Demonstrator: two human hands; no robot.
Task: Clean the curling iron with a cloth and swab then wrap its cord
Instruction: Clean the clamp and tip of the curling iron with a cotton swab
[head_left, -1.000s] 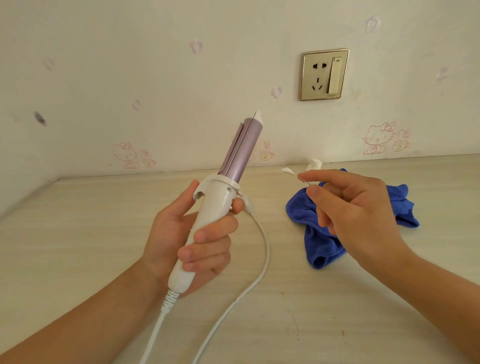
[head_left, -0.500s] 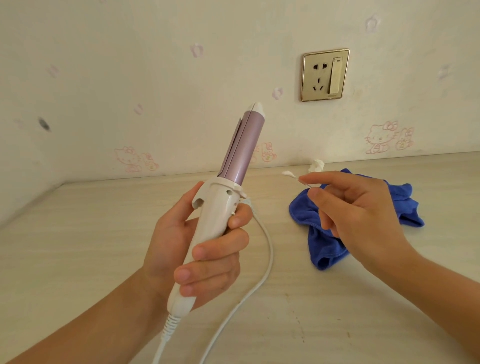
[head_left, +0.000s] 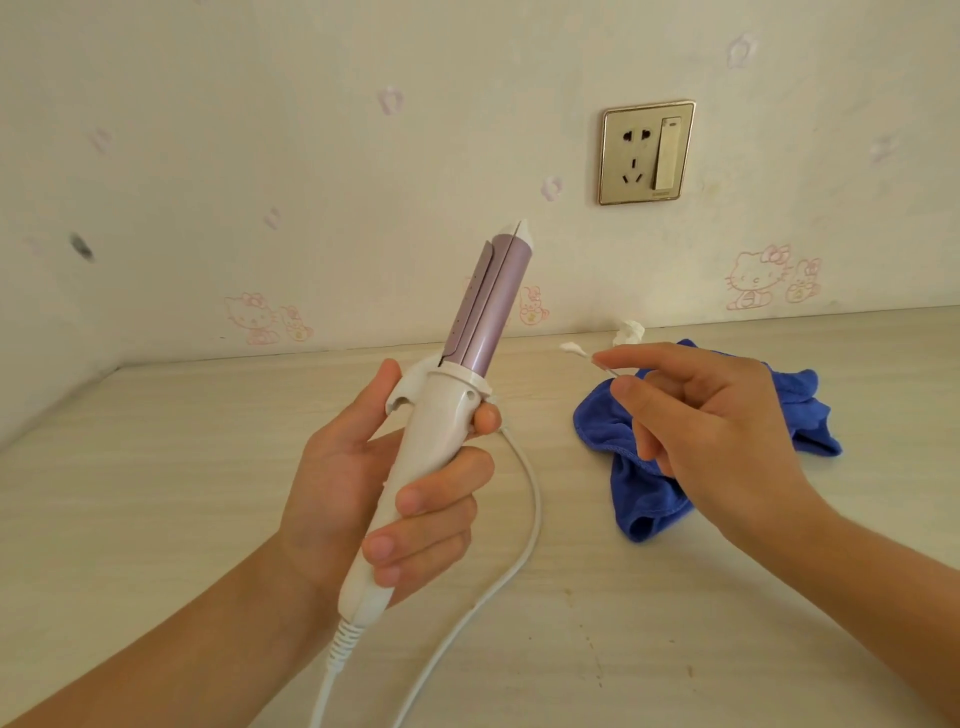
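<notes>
My left hand (head_left: 363, 488) grips the white handle of the curling iron (head_left: 441, 421), which points up and slightly right with its purple barrel (head_left: 488, 306) in front of the wall. Its white cord (head_left: 519, 545) loops from the handle's base across the table. To the right of the barrel, my right hand (head_left: 711, 431) pinches a cotton swab (head_left: 582, 354) between thumb and forefinger, its white tip aimed left toward the barrel and still apart from it. A crumpled blue cloth (head_left: 649, 493) lies on the table under and behind my right hand.
The pale wooden table (head_left: 156, 467) meets a wall with cartoon stickers. A gold-framed wall socket with switch (head_left: 648, 151) sits above the right side. A small white wad (head_left: 629, 331) rests at the back edge near the cloth.
My left hand has raised the curling iron slightly and turned it more upright. My right hand with the swab has stayed nearly in place.
</notes>
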